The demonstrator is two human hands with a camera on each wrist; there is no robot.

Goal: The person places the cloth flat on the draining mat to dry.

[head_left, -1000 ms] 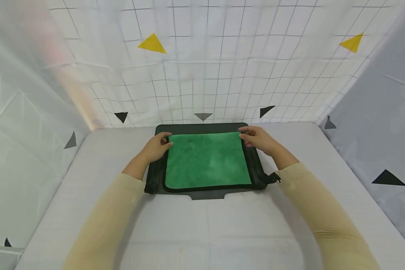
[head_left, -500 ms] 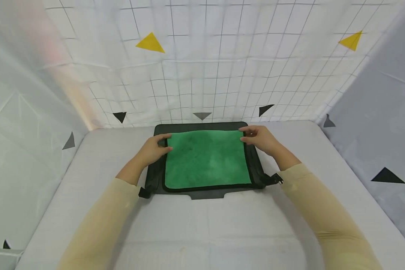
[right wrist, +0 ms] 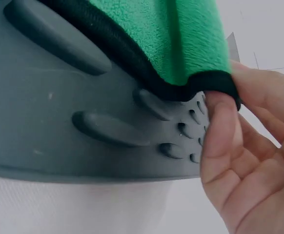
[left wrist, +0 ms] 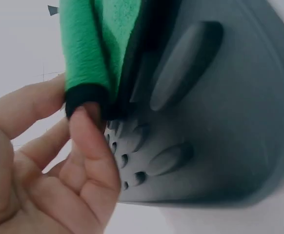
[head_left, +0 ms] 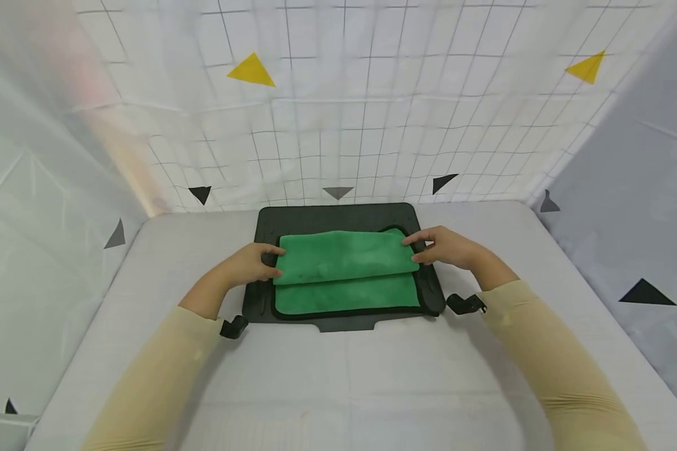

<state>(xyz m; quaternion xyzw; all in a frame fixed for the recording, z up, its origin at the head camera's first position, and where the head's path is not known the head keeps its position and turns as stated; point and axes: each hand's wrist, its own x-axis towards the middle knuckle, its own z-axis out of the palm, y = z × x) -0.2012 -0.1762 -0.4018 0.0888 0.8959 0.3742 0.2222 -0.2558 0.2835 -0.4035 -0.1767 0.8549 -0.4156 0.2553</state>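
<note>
Two beige sleeves (head_left: 163,369) reach over the white table (head_left: 338,388). The left hand (head_left: 248,264) pinches the left corner of the green cloth (head_left: 344,269), thumb and fingers clamped on its black hem; the right hand (head_left: 448,246) pinches the right corner likewise. The cloth lies half folded toward the person on the dark tray (head_left: 327,218). Beyond stands a gridded wall (head_left: 372,125).

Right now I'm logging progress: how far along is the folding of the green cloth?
Partway. The far edge of the green cloth is already lifted off the dark tray. The left hand and right hand pinch its corners, drawing them toward the near edge. The near strip lies uncovered; the fold is not yet laid flat.
</note>
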